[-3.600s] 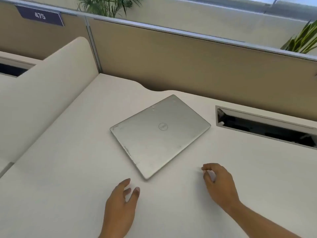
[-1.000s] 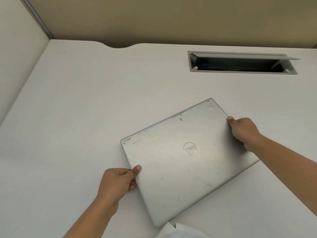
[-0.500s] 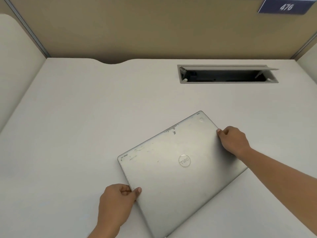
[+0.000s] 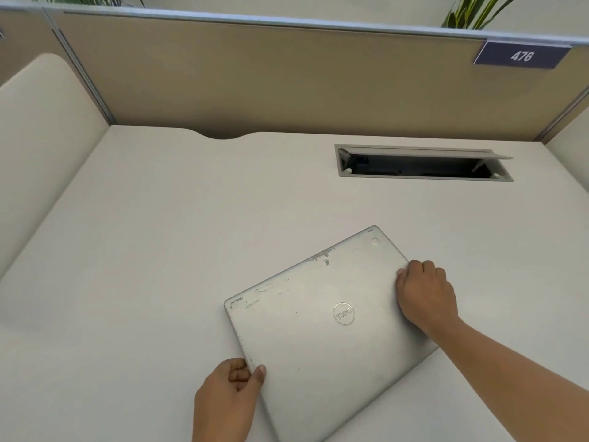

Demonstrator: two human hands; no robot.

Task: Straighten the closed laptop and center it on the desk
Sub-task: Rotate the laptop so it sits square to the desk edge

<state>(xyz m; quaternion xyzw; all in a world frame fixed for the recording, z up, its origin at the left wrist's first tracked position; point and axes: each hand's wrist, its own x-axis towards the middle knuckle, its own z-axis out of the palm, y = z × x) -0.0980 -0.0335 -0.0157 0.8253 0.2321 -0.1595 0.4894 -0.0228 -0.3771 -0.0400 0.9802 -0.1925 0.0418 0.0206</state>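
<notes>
While a blue "476" plate (image 4: 521,55) marks the beige partition (image 4: 255,74), the skewed Dell laptop (image 4: 318,330) is gripped on the white tabletop (image 4: 143,250) by left hand (image 4: 228,400) and right hand (image 4: 425,296).

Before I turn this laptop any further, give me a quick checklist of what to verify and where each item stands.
1. Lid closed: ok, the laptop is shut, logo up.
2. Left hand grip: ok, thumb on top at the left edge.
3. Right hand grip: ok, fingers over the right edge.
4. Square to the desk: not ok, its edges run at an angle to the partition.
5. Path free: ok, nothing lies on the desk beside it; the cable slot is well behind.
6. Near corner on the desk: cannot tell, it runs out of view at the bottom.
</notes>
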